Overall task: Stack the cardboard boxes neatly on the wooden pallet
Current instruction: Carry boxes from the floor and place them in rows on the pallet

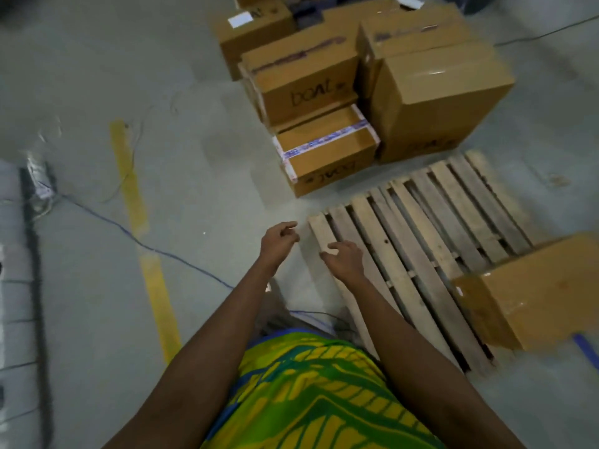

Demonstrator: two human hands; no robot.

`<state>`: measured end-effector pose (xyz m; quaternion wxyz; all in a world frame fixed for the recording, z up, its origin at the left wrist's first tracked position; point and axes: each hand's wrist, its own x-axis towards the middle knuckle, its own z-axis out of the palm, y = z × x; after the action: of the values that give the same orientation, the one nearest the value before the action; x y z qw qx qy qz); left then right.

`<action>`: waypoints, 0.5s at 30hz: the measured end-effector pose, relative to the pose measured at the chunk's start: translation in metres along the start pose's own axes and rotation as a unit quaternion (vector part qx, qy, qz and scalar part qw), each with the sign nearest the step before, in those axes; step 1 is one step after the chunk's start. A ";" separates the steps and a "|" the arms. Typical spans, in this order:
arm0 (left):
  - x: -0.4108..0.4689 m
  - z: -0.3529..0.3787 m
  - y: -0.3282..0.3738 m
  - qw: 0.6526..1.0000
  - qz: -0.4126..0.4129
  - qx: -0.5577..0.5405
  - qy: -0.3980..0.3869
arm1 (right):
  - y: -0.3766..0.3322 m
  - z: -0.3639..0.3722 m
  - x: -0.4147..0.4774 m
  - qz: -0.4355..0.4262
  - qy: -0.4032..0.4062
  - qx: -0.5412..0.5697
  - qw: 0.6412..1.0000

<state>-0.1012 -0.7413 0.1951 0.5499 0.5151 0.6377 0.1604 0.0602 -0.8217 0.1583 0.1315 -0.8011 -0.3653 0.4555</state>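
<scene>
— What are your hands doing?
— My left hand (279, 238) and right hand (346, 258) are both empty, fingers loosely curled, above the near corner of the slatted wooden pallet (421, 241).
— And the boxes?
— One brown cardboard box (531, 293) sits on its right edge; the cluster of brown cardboard boxes (363, 92) waits on the floor beyond.

Brown cardboard boxes (356, 92) cluster beyond the slatted wooden pallet (421, 241).
</scene>
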 end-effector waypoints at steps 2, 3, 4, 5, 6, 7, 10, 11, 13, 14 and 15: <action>0.024 -0.034 -0.005 1.000 -0.010 -0.013 0.006 | -0.036 0.014 0.019 0.017 0.001 0.012 1.000; 0.037 -0.052 -0.007 1.000 -0.013 -0.019 0.007 | -0.056 0.024 0.031 0.028 -0.001 0.023 0.999; 0.050 -0.071 -0.008 1.000 -0.017 -0.023 0.008 | -0.077 0.034 0.044 0.036 0.000 0.038 0.999; 0.066 -0.090 -0.009 0.999 -0.017 -0.028 0.011 | -0.097 0.045 0.058 0.037 0.003 0.055 0.998; 0.082 -0.109 -0.008 0.999 -0.016 -0.029 0.014 | -0.118 0.056 0.072 0.039 0.004 0.068 0.997; 0.098 -0.128 -0.007 0.999 -0.012 -0.029 0.018 | -0.139 0.066 0.086 0.039 0.007 0.078 0.996; 0.143 -0.180 0.006 0.999 -0.005 -0.026 0.035 | -0.202 0.087 0.115 0.043 0.012 0.102 0.994; 0.155 -0.194 0.011 0.999 -0.003 -0.026 0.036 | -0.219 0.091 0.124 0.046 0.011 0.101 0.994; 0.177 -0.217 0.025 0.999 0.001 -0.022 0.029 | -0.250 0.095 0.139 0.045 0.010 0.090 0.995; 0.188 -0.226 0.032 0.999 0.003 -0.022 0.023 | -0.264 0.094 0.146 0.045 0.011 0.087 0.995; 0.201 -0.231 0.039 1.000 0.005 -0.023 0.017 | -0.276 0.092 0.154 0.043 0.013 0.086 0.995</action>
<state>-0.2559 -0.4739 0.1968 0.5498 0.5028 0.6403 0.1867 -0.0956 -0.5312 0.1602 0.1851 -0.8078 -0.2886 0.4795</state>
